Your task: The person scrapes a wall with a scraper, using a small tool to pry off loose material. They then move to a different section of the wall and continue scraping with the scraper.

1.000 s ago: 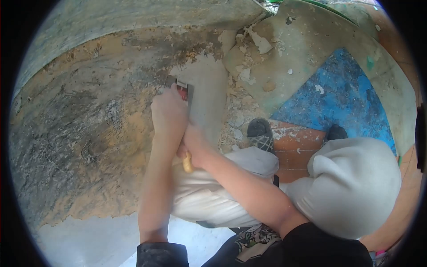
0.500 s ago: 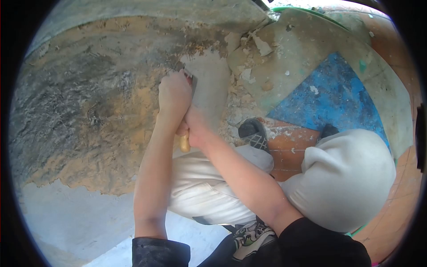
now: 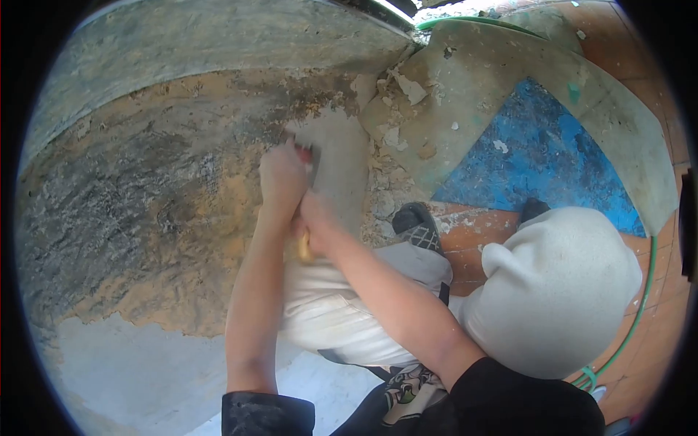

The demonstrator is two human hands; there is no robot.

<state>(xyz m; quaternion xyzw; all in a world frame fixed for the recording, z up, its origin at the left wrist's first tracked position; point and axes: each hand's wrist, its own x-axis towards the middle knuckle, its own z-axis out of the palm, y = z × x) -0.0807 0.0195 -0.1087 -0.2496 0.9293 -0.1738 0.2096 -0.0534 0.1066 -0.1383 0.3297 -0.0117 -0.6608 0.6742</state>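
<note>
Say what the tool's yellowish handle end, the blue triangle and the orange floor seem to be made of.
Handle end: likely smooth wood, by its yellow-tan colour; blur leaves plastic possible.
Blue triangle: possibly scuffed plastic sheet, judging by its flat, straight edges.
Floor: probably matte ceramic tile, given the joint lines.

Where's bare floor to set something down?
Mostly bare: the blue patch, bordered by the pale sheet and, nearest you, your right shoe; and the tiles right of the green hose. Crowded: the strip between blue patch and scraped wall, strewn with flakes, and the wall around the tool, where your left hand and right hand are.
</note>
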